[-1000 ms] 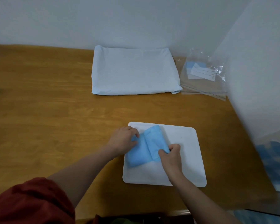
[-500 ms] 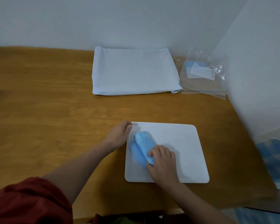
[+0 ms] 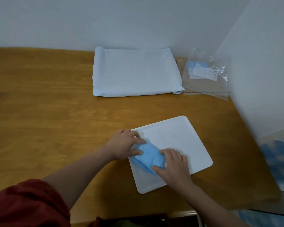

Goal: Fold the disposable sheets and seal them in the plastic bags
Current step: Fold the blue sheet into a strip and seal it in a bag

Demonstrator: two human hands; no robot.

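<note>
From your head camera, the folded blue sheet (image 3: 148,155) sits just below the centre of the frame, bunched into a small thick bundle. It lies on the left part of a white tray (image 3: 184,138), which rests skewed on the wooden table (image 3: 47,104).

Your left hand (image 3: 126,145) comes in from the lower left and grips the bundle's upper left end. Its fingers are curled over the top and its thumb presses against the near side. Your right hand (image 3: 172,166) comes in from the lower right and holds the opposite end, with the fingers bent over the blue material and the thumb tucked at its lower edge. Both hands are closed narrowly on the sheet, and the bundle is squeezed between them.

Above the centre of the frame, against the wall, a large pale folded sheet (image 3: 134,72) lies flat on the table. Just to its right, in the upper right of the frame, are the clear plastic bags (image 3: 206,77), with a white label and something blue showing through them. Your red sleeve (image 3: 23,205) fills the lower left corner.
</note>
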